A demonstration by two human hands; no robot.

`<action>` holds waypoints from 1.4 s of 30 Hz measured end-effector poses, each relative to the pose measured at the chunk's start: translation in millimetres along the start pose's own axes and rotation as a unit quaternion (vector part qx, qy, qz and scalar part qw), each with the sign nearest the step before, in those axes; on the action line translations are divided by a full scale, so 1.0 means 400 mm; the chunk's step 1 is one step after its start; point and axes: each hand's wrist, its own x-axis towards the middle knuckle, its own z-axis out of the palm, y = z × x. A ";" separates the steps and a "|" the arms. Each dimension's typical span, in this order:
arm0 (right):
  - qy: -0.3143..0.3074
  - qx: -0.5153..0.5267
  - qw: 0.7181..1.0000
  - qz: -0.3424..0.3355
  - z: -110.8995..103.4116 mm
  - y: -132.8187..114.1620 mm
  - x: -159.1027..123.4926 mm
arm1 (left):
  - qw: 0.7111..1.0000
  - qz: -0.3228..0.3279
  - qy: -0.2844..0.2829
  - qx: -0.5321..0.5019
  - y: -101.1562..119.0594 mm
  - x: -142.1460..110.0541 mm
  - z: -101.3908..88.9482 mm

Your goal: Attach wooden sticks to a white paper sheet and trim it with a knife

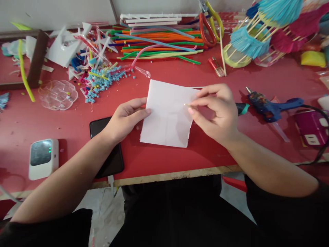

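The left hand [132, 116] pinches the left edge of a white sheet [167, 115] above the red worktop [136, 161], near its front edge; the right hand's [216, 111] thumb and fingers close on a small thin piece [187, 105] over its right side.

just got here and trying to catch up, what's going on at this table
A person holds a white sheet by its edge in the left hand. The right hand pinches something small and thin, too small to identify, over the sheet. A glue gun lies to the right, with colorful fuzzy stems beyond the sheet.
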 end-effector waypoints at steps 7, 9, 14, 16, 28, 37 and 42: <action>-0.005 -0.011 0.999 0.053 0.002 -0.002 0.001 | 0.999 -0.027 -0.037 -0.008 0.006 -0.006 0.006; -0.023 0.016 0.998 0.060 0.001 -0.004 0.003 | 0.999 -0.032 -0.038 -0.009 0.006 -0.008 0.006; -0.031 0.005 0.999 0.025 0.005 -0.004 0.000 | 1.000 -0.028 0.000 -0.002 0.004 -0.007 0.006; -0.023 -0.006 0.999 0.023 0.006 -0.004 -0.002 | 0.999 -0.026 0.024 0.004 0.007 -0.004 0.006; 0.046 0.017 0.993 0.109 0.002 0.003 -0.006 | 0.994 0.050 0.036 -0.089 0.017 0.011 -0.016; -0.019 0.017 0.996 0.088 0.003 0.010 -0.003 | 0.980 0.057 -0.081 0.171 0.008 -0.021 0.000; -0.113 -0.033 0.993 0.003 0.001 0.020 -0.005 | 0.882 0.149 -0.038 0.445 0.017 -0.047 0.017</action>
